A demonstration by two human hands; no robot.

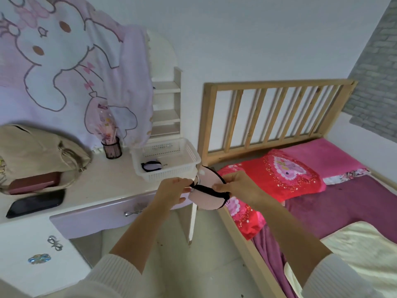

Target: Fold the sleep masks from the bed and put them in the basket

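A pale pink sleep mask (207, 198) with black trim and a black strap hangs in the air between the desk and the bed. My left hand (173, 190) pinches its left end and strap. My right hand (237, 186) grips its upper right edge, with the strap stretched across the mask's front. Just behind the hands, a white plastic basket (189, 153) stands on the desk's right corner. Inside it lies a folded lilac sleep mask (151, 166) with a black strap. The bed (335, 203) lies to the right.
A red pillow (279, 179) and pink bedding lie below the wooden headboard (277, 110). On the desk (107, 179) are a beige bag (38, 153), a black phone (35, 204) and a pen cup (112, 148). Floor shows between desk and bed.
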